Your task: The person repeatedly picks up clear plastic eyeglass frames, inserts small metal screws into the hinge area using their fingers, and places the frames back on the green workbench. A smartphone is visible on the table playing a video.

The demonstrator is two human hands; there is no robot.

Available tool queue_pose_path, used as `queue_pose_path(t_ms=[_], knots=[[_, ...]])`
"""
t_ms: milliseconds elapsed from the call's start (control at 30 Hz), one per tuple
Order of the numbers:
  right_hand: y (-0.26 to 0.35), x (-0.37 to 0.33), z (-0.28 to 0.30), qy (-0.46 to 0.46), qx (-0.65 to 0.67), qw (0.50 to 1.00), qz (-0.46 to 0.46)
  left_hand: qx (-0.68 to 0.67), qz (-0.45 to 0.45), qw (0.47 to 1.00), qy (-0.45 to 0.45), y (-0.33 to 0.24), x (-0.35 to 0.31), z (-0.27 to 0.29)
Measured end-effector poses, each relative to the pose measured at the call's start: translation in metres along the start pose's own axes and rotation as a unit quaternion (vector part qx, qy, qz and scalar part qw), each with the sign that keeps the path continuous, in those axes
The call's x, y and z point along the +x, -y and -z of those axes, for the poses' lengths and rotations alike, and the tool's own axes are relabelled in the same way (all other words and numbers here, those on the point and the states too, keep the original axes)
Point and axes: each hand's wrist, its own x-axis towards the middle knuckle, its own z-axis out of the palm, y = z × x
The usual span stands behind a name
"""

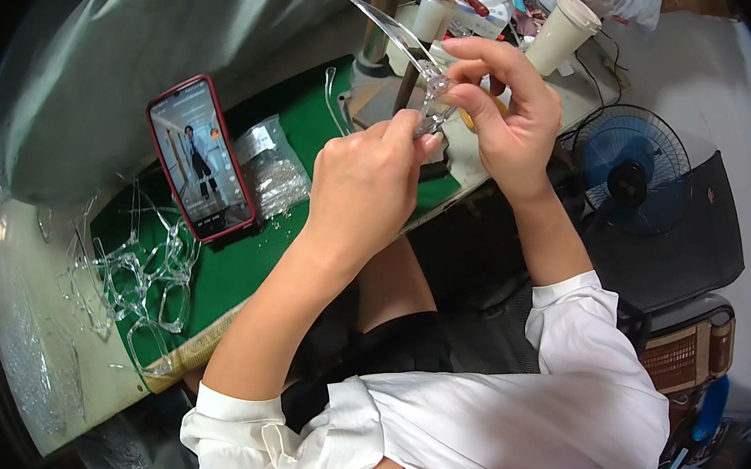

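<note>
My left hand is closed on a clear plastic eyeglass frame, its fingers covering much of the front. One clear temple arm sticks up and to the left from the frame; another clear arm shows beyond the left hand. My right hand pinches the frame near the hinge of the raised arm, with thumb and fingers bent around it. Whatever small part may be between those fingertips is hidden.
A red-cased phone leans on the green mat, beside a clear bag of small parts. Several clear eyeglass frames lie piled at left. Behind my hands stands a metal post; a pale cup and a blue fan are at right.
</note>
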Motion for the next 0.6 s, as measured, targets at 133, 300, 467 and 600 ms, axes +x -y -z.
queue_pose_path(t_ms=[133, 300, 467, 600], knots=[[-0.027, 0.012, 0.007, -0.021, 0.026, 0.999, -0.027, 0.018, 0.005, 1.000, -0.006, 0.006, 0.021, -0.009], [-0.046, 0.029, 0.025, -0.072, 0.040, 0.997, 0.006, 0.033, 0.011, 0.999, -0.021, 0.011, 0.041, -0.022], [-0.044, 0.050, 0.042, -0.113, 0.049, 0.992, 0.026, 0.035, 0.027, 0.999, -0.019, 0.015, 0.052, -0.038], [-0.025, 0.111, 0.081, -0.239, 0.085, 0.961, 0.108, 0.016, 0.019, 0.999, -0.034, 0.014, 0.059, -0.044]])
